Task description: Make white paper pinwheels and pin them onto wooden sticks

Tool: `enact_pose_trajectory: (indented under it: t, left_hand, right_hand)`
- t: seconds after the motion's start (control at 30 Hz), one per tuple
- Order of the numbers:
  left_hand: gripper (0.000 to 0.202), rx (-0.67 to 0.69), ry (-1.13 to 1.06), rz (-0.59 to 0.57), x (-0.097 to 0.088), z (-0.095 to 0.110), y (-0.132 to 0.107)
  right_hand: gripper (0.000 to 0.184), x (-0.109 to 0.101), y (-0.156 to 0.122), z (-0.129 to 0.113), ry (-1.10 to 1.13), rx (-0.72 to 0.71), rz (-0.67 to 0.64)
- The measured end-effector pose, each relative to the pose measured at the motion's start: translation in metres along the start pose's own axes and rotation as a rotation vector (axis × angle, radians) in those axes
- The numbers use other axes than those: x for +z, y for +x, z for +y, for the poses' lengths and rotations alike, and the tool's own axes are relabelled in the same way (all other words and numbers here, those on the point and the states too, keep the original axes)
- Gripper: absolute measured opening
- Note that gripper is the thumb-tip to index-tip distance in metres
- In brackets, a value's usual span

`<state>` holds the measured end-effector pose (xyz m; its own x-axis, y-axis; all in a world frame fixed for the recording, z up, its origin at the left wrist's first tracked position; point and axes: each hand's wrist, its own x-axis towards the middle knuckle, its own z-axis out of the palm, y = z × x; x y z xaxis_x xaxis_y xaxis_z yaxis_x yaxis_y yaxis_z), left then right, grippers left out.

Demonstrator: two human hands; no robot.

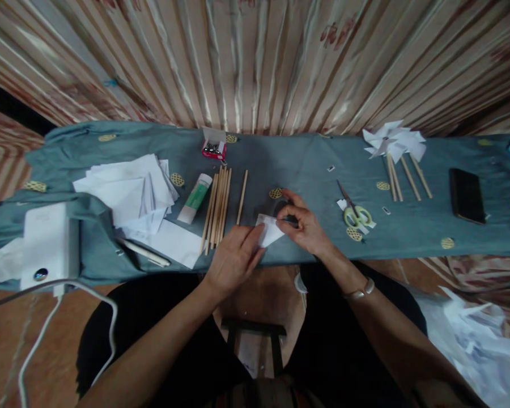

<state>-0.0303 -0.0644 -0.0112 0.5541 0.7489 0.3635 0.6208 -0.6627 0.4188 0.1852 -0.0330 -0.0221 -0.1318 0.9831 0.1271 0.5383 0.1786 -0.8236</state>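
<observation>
A small folded piece of white paper [270,231] lies between my hands near the front edge of the cloth-covered table. My left hand [234,255] grips its left side, thumb and fingers closed on it. With thumb and forefinger pinched, my right hand [301,226] holds the paper's upper right corner. Just beyond my left hand is a single wooden stick [242,195]. A row of several wooden sticks [216,207] lies to its left, beside a green and white glue stick [195,198]. Green-handled scissors [356,212] rest to the right of my right hand.
White paper sheets [131,192] are piled at left, near a pen [144,252] and a white power bank [49,243] with cables. A red box of pins [213,144] stands at the back. Paper pinwheels [393,139] and a dark phone [467,195] lie at right.
</observation>
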Motion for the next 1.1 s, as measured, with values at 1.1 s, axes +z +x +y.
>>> enact_pose_trajectory:
  t: [1.1]
  left_hand:
    - [0.045, 0.192, 0.043, -0.219, 0.025, 0.017, -0.02]
  right_hand:
    - [0.005, 0.013, 0.0, -0.006, -0.138, 0.025, 0.069]
